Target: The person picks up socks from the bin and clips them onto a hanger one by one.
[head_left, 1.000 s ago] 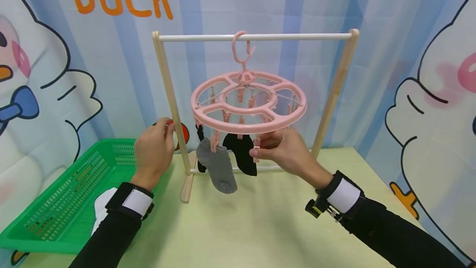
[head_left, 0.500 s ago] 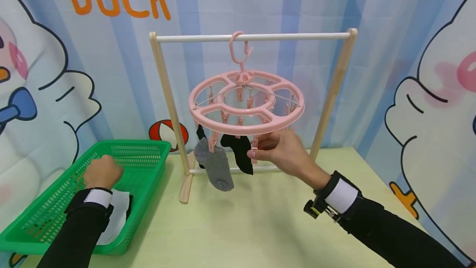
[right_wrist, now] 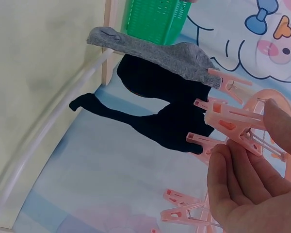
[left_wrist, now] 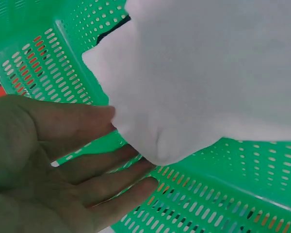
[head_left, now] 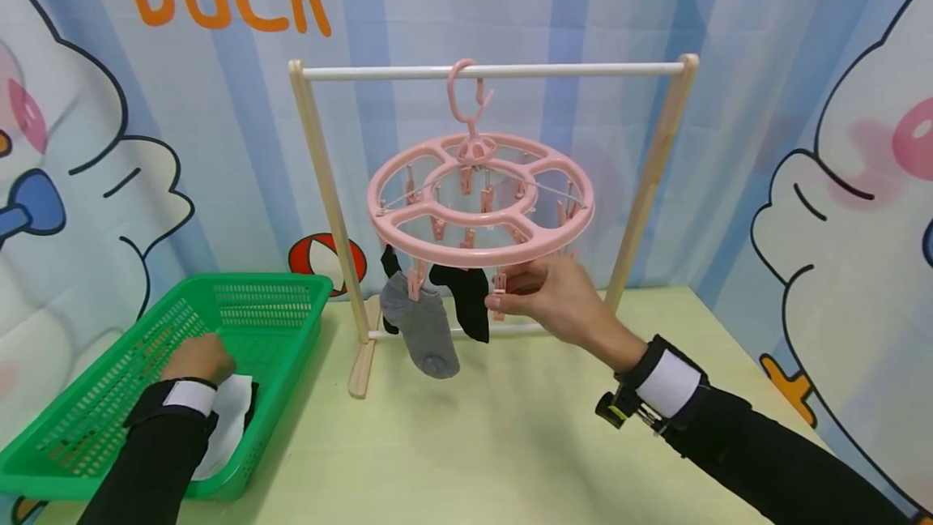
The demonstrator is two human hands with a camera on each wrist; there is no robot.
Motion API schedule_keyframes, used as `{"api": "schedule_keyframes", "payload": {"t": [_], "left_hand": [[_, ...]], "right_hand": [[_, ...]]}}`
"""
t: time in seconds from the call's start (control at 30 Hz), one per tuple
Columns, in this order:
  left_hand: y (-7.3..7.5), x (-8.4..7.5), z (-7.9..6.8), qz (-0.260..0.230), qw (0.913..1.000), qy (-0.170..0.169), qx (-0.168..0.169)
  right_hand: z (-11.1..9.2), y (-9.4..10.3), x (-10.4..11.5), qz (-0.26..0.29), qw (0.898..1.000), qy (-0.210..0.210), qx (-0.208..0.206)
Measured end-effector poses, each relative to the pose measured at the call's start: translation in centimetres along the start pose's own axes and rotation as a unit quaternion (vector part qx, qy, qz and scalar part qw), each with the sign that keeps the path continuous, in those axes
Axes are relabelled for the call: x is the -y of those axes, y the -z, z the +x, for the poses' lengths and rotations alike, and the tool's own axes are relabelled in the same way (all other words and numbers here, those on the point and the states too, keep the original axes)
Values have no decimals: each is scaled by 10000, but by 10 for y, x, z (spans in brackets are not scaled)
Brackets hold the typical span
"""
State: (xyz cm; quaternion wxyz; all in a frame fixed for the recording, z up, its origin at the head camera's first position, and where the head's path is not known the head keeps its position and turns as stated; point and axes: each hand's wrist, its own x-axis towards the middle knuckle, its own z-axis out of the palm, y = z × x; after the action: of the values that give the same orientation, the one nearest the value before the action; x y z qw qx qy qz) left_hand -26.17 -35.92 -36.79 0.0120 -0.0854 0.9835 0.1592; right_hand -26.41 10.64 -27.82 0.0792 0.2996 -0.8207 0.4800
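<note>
In the head view my left hand [head_left: 198,359] reaches down into the green basket [head_left: 280,290] on the left. There, a white sock-like cloth [left_wrist: 184,73] lies over something black [left_wrist: 111,30]; in the left wrist view my thumb and spread fingers are right at its edge. My right hand [head_left: 557,298] pinches a pink clothespin [right_wrist: 233,119] below the rim of a round pink drying hanger [head_left: 481,253]. Other clips on it bear a grey sock [head_left: 423,330] and black socks [right_wrist: 165,85], [right_wrist: 155,126], beside the pinched clothespin.
The hanger hooks over the white bar [head_left: 583,70] of a wooden rack [head_left: 652,177]. Several more pink clips [right_wrist: 179,213] dangle from it. The rack stands on a pale yellow table [head_left: 510,444], before a printed curtain [head_left: 248,120].
My left hand has moved from beside the rack's left post down and left into the basket. The right hand keeps its pinch on the clothespin; the hanging socks have shifted slightly.
</note>
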Motion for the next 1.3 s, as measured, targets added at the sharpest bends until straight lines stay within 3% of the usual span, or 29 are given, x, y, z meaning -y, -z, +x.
{"api": "schedule_keyframes", "payload": {"t": [0.1,0.3,0.57,0.73,0.87,0.97,1.07,1.23,1.3], "left_hand": [[1,-3,1,40,9997,-63,-226],[3,-5,7,121,9997,-78,-180],[5,1,5,247,9975,-557,-354],[30,-3,3,251,9955,-752,-517],[58,-22,-5,236,9901,-1038,-915],[74,-45,-15,197,9819,-1326,-1335],[79,-69,-24,139,9686,-1632,-1870],[77,-106,-37,20,9366,-2071,-2827],[75,-120,-41,-62,9197,-2308,-3175]], "right_hand": [[-1,0,-1,-1,10000,-51,-1],[-1,0,-2,-13,9999,-99,-26],[-2,0,-2,-71,9999,-118,-64],[-2,0,-3,-73,9999,-126,-72],[-1,0,-1,39,9999,-136,-50],[-1,-1,0,120,9998,-160,-40],[0,-2,-1,191,9997,-127,-42],[-1,-4,-1,207,9998,-18,-63],[-1,-4,0,211,9997,-19,-79]]}}
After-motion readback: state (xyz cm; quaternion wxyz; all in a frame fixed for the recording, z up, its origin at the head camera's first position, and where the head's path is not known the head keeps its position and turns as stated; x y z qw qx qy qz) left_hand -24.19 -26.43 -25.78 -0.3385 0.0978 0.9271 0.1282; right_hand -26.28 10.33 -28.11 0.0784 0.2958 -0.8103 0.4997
